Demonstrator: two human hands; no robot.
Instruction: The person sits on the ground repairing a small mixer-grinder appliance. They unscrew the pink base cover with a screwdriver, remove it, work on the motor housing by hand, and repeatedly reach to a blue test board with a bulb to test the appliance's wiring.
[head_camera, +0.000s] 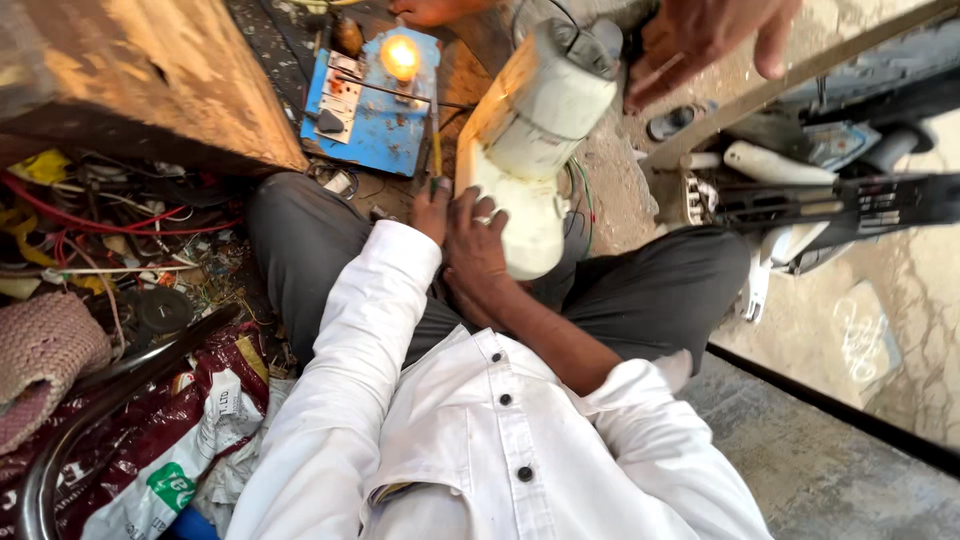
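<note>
A white cylindrical appliance body (540, 120) lies tilted across my lap, its dark-capped end pointing up and away. My right hand (476, 252) grips its lower rounded end. Just beside it, my left hand (432, 207), coming out of a long white sleeve, pinches a thin tool with a yellowish shaft (437, 150) that points toward a blue board (372, 125). Another person's hand (700, 40) reaches in from the top and touches the upper end of the appliance. A second hand of another person (430, 10) shows at the top edge.
The blue board carries a lit bulb (400, 55) and switches. A wooden box (150, 80) stands at the left, above tangled red and yellow wires (110, 225). Plastic bags (170, 470) lie at the lower left. Black and white vehicle parts (830, 200) lie at the right on concrete.
</note>
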